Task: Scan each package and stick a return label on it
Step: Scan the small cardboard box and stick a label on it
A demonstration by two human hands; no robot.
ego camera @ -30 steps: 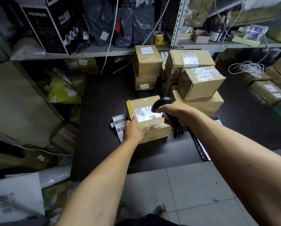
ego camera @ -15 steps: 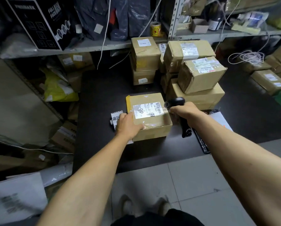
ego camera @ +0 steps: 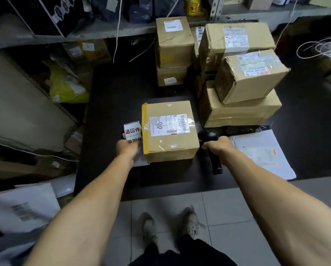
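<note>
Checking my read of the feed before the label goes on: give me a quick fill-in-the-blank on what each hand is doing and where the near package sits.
1. The right hand grips a black ____.
2. The left hand is at the strip of return labels, which lies to the ____ of the near package.
3. The near package rests on the black ____.

Missing words: scanner; left; table

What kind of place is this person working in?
Probably a parcel depot's back room: taped cardboard packages with shipping labels are stacked on a dark table, the right hand grips a barcode scanner, and metal shelving holds more parcels.
</note>
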